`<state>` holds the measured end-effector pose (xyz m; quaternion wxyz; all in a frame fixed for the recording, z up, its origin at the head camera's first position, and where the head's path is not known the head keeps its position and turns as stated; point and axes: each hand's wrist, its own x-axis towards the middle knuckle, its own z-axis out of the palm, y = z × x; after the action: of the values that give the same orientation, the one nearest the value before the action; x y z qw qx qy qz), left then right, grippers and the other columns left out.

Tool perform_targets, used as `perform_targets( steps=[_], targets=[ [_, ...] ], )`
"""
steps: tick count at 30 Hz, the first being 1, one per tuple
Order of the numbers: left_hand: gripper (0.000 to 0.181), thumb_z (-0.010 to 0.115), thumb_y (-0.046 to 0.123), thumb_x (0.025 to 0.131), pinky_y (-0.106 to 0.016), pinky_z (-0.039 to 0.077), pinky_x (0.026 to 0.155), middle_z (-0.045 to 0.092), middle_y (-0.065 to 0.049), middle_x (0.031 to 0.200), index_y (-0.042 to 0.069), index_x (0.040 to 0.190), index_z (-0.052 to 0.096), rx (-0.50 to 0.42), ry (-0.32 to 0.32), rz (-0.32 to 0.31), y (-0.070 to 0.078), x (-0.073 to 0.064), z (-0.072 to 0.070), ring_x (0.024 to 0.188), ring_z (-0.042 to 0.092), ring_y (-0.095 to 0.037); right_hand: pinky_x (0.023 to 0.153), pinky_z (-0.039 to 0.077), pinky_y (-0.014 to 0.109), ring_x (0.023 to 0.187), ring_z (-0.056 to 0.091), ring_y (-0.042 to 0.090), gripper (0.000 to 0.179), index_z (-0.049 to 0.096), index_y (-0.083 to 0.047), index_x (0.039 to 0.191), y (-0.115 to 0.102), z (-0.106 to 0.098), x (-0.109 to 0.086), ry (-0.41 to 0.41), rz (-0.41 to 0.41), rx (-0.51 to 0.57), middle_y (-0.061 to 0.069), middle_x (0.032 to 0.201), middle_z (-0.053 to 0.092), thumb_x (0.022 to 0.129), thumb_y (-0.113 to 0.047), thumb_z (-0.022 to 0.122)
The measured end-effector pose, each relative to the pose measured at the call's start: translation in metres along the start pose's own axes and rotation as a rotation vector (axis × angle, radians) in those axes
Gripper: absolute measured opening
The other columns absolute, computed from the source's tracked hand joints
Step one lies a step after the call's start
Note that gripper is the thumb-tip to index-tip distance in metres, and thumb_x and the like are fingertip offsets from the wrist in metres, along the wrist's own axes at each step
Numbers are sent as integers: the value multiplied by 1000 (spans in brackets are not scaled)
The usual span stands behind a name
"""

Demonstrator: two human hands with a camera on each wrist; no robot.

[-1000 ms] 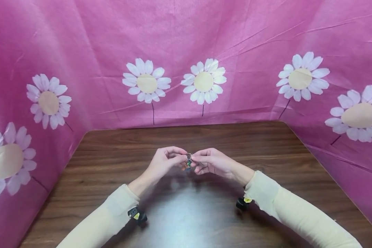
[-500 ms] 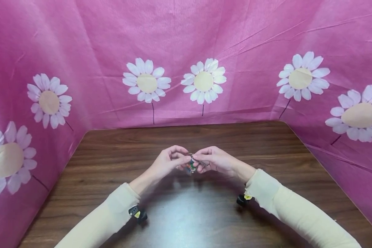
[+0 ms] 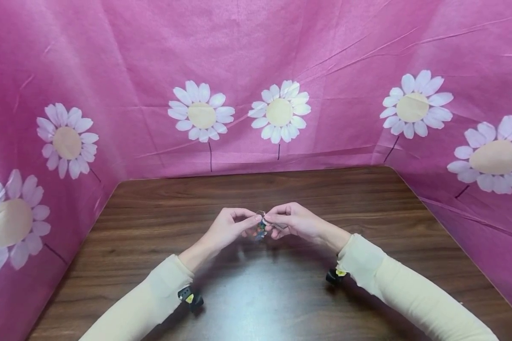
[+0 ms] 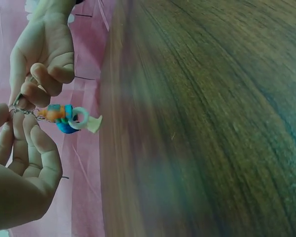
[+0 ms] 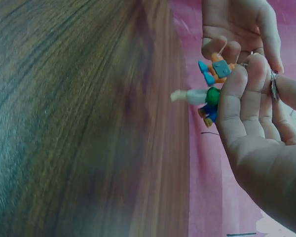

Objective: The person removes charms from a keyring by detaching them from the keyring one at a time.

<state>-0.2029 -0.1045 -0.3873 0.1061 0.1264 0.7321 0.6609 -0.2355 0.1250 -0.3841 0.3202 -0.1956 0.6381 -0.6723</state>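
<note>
Over the middle of the table, my two hands meet at a keychain with small colourful figures (image 3: pixel 261 229). My left hand (image 3: pixel 224 229) pinches its metal ring (image 3: pixel 261 212) between thumb and index finger. With its thumb and index finger, my right hand (image 3: pixel 300 222) pinches a thin metal key (image 5: pixel 275 85) at the ring. From a short chain (image 4: pixel 28 113) hang the figures (image 4: pixel 56 112), orange, blue, green and white, below the fingers and above the table. Part of the ring and key is hidden by the fingertips.
A brown wood-grain table (image 3: pixel 256 293) lies under both forearms, with a bright reflection in front. A pink cloth (image 3: pixel 247 38) printed with white daisies encloses its back and sides. Each wrist wears a small black camera (image 3: pixel 192 298) on a strap.
The hands stay together at the ring with small finger shifts. The figures swung slightly right, then back left. My left hand rose a little, then came slightly down.
</note>
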Motion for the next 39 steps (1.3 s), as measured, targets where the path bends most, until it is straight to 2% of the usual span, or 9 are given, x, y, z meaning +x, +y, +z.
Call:
perform_targets(
  steps=[4,9,14,18,22,27,30,34,39],
  targets=[
    [24,71,17,96,-26,53,61,70,-9,79,-6,104,73,-35,20,-35,4,1,2,65,60,-13,80,60,44,72,67,16,20,67,6,109,-2,1,-1,0,-11,-68,12,89,69,102,-12,62],
    [17,64,11,95,-24,51,56,66,-6,73,-5,97,71,-46,42,-84,6,3,5,61,58,-12,81,58,53,71,68,16,21,68,7,108,-4,3,-3,2,-24,-192,29,95,67,102,-13,63],
    [19,60,10,93,-23,50,54,62,-3,71,-6,94,69,-1,6,-100,7,3,4,59,56,-11,82,53,63,71,68,17,24,67,9,109,-4,1,-3,-19,-40,-266,38,100,64,102,-14,63],
    [23,58,10,92,-24,50,54,61,-3,70,-10,97,68,70,-78,-64,7,3,-1,60,56,-12,81,54,62,71,68,18,23,68,9,110,-5,-2,-3,-18,-38,-275,38,99,64,102,-13,62],
    [23,57,11,95,-24,49,54,63,-4,70,-9,99,69,103,-138,-35,7,2,-4,61,56,-14,82,54,61,71,69,18,24,69,7,111,-6,-3,-4,-57,-8,-285,37,100,66,101,-15,64],
    [25,62,16,97,-24,51,56,65,-5,74,-7,103,70,61,-134,-71,7,4,-4,62,57,-13,78,60,48,71,69,17,27,69,8,109,-5,-3,-4,-84,29,-266,35,97,67,99,-17,67],
    [26,66,20,97,-26,53,60,67,-13,81,-4,106,71,59,-132,-84,6,3,-6,68,59,-17,74,61,39,70,68,16,28,67,10,108,-4,-3,-3,-58,39,-236,30,94,68,99,-16,67],
    [28,71,25,96,-31,56,65,68,-20,87,-1,107,73,106,-128,-64,0,3,-9,75,62,-23,73,61,37,69,68,14,31,66,13,110,-3,-3,-2,-29,38,-215,22,91,70,99,-17,68],
    [27,68,19,97,-30,55,65,67,-18,82,-7,103,71,71,-164,-55,1,3,-9,70,59,-17,74,61,39,70,68,16,28,68,9,111,-5,-2,-3,-26,37,-205,31,97,67,99,-17,67]
  ],
)
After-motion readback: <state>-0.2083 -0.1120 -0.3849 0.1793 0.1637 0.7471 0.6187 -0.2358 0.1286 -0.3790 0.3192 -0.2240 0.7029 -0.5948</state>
